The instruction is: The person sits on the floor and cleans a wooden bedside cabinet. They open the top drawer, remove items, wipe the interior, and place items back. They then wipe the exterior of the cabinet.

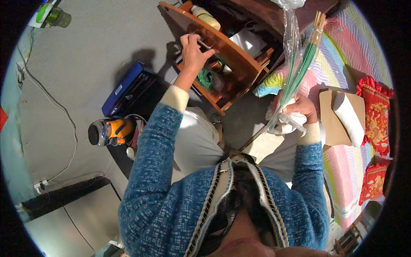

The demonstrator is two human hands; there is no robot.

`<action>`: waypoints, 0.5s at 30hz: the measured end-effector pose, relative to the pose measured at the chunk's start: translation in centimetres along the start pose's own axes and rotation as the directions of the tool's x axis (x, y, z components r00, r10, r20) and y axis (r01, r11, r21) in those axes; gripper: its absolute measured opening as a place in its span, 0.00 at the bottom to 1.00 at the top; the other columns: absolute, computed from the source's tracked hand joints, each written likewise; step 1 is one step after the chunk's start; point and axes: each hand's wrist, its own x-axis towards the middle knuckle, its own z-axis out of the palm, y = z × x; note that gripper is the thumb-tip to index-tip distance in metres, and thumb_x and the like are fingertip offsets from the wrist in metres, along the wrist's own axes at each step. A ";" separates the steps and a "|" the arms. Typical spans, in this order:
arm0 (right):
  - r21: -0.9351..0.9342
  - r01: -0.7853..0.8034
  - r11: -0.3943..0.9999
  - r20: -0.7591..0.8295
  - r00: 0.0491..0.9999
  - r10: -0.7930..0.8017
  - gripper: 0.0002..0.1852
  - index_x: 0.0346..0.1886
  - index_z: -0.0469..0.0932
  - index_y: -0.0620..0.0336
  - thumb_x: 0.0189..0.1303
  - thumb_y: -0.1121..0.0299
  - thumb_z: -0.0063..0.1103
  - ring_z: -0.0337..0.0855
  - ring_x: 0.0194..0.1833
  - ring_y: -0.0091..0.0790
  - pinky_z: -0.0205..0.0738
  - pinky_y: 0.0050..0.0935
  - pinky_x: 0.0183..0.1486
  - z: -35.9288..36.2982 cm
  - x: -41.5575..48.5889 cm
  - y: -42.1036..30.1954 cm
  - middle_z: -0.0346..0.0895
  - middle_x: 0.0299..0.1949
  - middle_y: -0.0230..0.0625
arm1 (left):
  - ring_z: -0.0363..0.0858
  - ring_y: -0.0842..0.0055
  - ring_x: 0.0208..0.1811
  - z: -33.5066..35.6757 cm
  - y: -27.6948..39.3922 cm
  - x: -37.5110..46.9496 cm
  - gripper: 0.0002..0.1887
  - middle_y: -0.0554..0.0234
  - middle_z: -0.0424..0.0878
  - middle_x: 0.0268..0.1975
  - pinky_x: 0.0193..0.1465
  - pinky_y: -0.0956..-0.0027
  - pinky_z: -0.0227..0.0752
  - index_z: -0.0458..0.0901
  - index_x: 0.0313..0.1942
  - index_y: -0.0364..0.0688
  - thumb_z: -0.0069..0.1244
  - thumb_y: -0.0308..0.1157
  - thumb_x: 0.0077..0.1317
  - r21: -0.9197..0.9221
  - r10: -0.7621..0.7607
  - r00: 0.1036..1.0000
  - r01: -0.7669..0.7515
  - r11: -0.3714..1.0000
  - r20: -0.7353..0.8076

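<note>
My left hand (194,56) is raised over an open wooden drawer (239,80), with a thin grey object (204,44) between its fingers and thumb. Most of that object is covered by the fingers, so its kind is unclear. Lower in the drawer lie a green plastic bag (205,78) and small round items. On the other side, my right hand (301,107) grips a bundle of thin green rods (298,75) with tan upper ends. Clear plastic film (290,35) surrounds part of the bundle. Crumpled white cloth or tissue (289,122) is bunched under the same hand.
A yellowish bottle (207,18) lies in the wooden compartment ahead. To the left are a blue box (123,88) and a dark-lidded clear jar (98,132). On the striped quilt (342,180) at right, a white roll (348,119) rests on cardboard (330,119) beside red cushions (375,119).
</note>
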 end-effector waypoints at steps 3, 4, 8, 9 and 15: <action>-0.054 -0.009 0.998 0.014 1.000 0.010 0.14 0.45 0.83 0.59 0.55 0.72 0.75 0.82 0.41 0.23 0.75 0.25 0.47 0.5 0.6 -0.6 0.85 0.40 0.28 | 0.75 0.56 0.54 2.4 1.5 1.4 0.37 0.52 0.63 0.58 0.52 0.57 0.77 0.68 0.54 0.40 0.75 0.37 0.48 0.001 -0.031 0.999 0.031 1.000 -0.010; -0.071 -0.015 0.997 0.023 1.000 0.017 0.14 0.45 0.83 0.59 0.55 0.72 0.75 0.81 0.41 0.23 0.75 0.25 0.47 0.6 0.8 -0.8 0.85 0.40 0.27 | 0.75 0.52 0.57 3.2 1.9 1.8 0.36 0.51 0.64 0.58 0.56 0.55 0.75 0.67 0.55 0.40 0.73 0.37 0.51 -0.081 0.007 0.999 -0.010 0.997 -0.040; -0.128 0.002 0.992 0.041 0.999 0.004 0.14 0.44 0.84 0.58 0.55 0.72 0.76 0.81 0.40 0.21 0.74 0.23 0.45 0.8 1.1 -1.5 0.84 0.38 0.25 | 0.73 0.50 0.58 5.8 1.8 1.9 0.28 0.46 0.68 0.56 0.60 0.55 0.72 0.68 0.56 0.36 0.65 0.34 0.60 -0.269 0.005 0.997 -0.025 0.963 -0.074; -0.128 -0.026 0.991 0.052 0.998 0.033 0.14 0.44 0.84 0.58 0.55 0.72 0.76 0.80 0.39 0.21 0.74 0.23 0.45 0.8 1.2 -1.6 0.84 0.38 0.25 | 0.73 0.50 0.58 6.1 1.1 1.6 0.27 0.46 0.69 0.56 0.61 0.55 0.72 0.69 0.56 0.36 0.63 0.33 0.61 -0.209 -0.011 1.000 0.008 0.978 -0.014; -0.090 -0.104 0.991 0.138 0.984 0.115 0.14 0.44 0.84 0.60 0.55 0.72 0.76 0.80 0.38 0.20 0.74 0.22 0.43 1.5 1.5 -2.5 0.84 0.37 0.25 | 0.69 0.53 0.65 10.4 -3.1 -1.1 0.24 0.49 0.73 0.62 0.69 0.55 0.65 0.74 0.58 0.37 0.59 0.29 0.62 0.187 0.237 0.912 -0.311 0.932 0.335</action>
